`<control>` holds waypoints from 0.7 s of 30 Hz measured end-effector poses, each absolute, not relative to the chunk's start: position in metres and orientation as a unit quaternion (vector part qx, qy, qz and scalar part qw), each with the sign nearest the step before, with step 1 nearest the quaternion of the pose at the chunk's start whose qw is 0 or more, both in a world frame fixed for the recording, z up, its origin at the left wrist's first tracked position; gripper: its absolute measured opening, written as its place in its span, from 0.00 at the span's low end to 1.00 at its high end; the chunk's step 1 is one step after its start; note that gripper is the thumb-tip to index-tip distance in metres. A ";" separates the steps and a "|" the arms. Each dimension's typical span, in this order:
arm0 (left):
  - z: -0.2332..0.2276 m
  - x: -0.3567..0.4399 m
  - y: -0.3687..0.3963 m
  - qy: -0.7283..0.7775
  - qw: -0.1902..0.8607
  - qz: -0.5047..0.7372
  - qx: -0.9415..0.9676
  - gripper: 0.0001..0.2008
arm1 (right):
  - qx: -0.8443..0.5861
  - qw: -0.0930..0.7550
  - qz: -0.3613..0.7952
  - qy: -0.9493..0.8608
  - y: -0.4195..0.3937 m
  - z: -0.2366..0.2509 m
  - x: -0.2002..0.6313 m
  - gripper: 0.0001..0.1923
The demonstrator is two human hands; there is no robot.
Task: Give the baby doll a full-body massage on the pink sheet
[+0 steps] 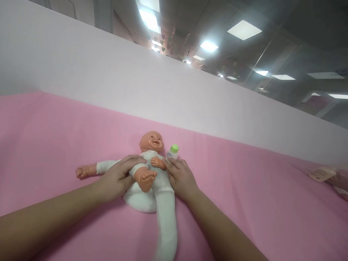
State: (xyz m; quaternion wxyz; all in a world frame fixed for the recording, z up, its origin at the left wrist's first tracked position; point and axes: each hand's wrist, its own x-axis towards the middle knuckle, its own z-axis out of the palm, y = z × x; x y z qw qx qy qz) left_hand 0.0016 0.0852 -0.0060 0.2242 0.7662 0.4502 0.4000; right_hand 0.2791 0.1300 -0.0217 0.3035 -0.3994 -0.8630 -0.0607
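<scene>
A baby doll (163, 180) with a soft white cloth body lies on its back, its head away from me. My left hand (119, 177) is wrapped around its bent leg, whose bare foot (146, 179) is raised over the belly. The fingers of my right hand (182, 178) close on the doll's forearm by its small hand (157, 162), which rests on the chest. The doll's other leg stretches straight toward me, and its other arm reaches out to the left. Just beyond my right fingers stands a small clear bottle (172, 153) with a green cap, its lower part hidden.
Pink cloth (239, 188) covers the table. A white partition (152, 87) runs along the far side, with ceiling lights above it. At the right edge lies a beige slotted object (323, 174), beside a blurred shape I cannot make out.
</scene>
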 end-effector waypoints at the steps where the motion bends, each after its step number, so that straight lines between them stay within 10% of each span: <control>1: -0.006 0.001 0.084 0.447 0.215 0.399 0.771 0.19 | -0.403 0.309 -0.047 -0.860 0.130 -0.021 0.279 0.25; 14: 0.011 0.017 0.034 0.184 0.079 0.400 0.895 0.31 | -0.500 0.565 0.356 -0.551 0.158 -0.020 0.326 0.31; 21: 0.021 0.021 0.027 0.138 0.107 0.352 0.919 0.31 | -0.639 0.496 0.347 -0.474 0.181 -0.030 0.349 0.36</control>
